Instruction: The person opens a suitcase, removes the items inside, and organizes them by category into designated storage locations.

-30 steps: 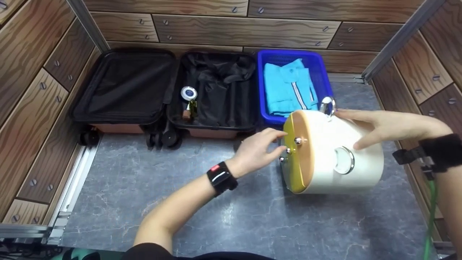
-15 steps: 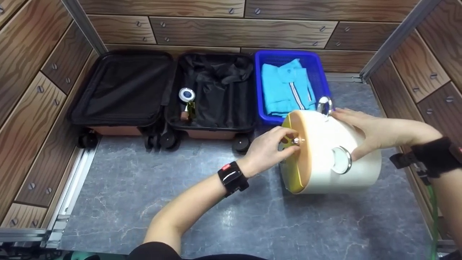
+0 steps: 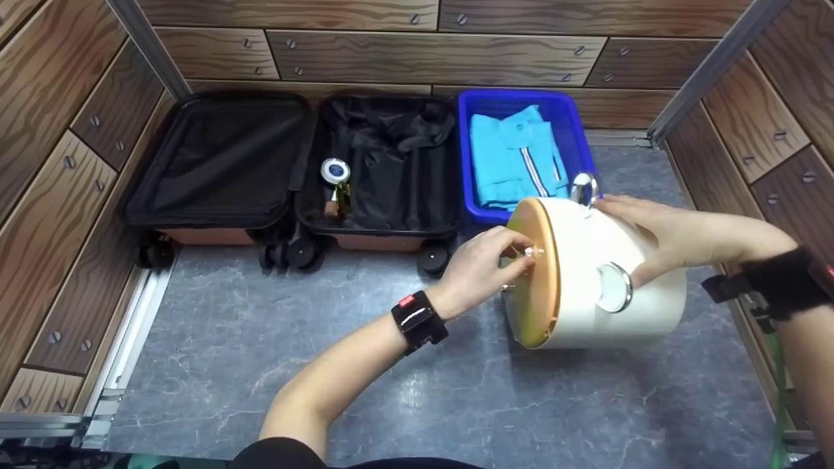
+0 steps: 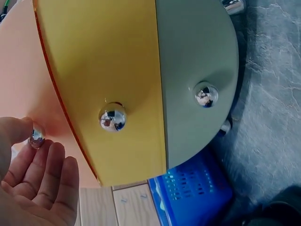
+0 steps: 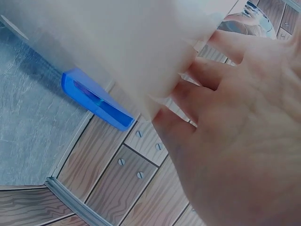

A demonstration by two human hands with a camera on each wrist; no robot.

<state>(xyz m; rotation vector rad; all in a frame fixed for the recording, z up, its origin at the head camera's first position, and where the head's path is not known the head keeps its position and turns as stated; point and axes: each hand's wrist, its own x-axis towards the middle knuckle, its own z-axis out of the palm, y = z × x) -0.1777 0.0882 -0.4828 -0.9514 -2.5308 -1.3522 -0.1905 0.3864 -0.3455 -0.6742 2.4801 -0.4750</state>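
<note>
A white rounded storage box [image 3: 586,326] stands at the right, its colored drawer front facing left. In the left wrist view the front has an orange drawer [image 4: 28,80], a yellow drawer [image 4: 101,56] and a grey-green drawer [image 4: 200,52], each with a shiny round knob. My left hand [image 3: 479,267] pinches the orange drawer's knob [image 4: 36,136] between thumb and fingers. My right hand [image 3: 671,234] rests on the white body with its fingers spread, between the chrome handle ring [image 3: 584,189] and the round chrome-rimmed hole [image 3: 616,288].
Behind the box is a blue basket [image 3: 464,156] with a folded light-blue garment [image 3: 511,159]. An open black-lined suitcase [image 3: 404,189] lies left of it; one half [image 3: 332,208] holds a round tin [image 3: 335,170] and a small bottle [image 3: 343,195]. Wood-patterned walls enclose the grey floor [image 3: 313,293].
My left hand has reached right to the orange drawer's knob and taken hold of it. The orange front now sticks out and hides most of the yellow one. My right hand stays on the body.
</note>
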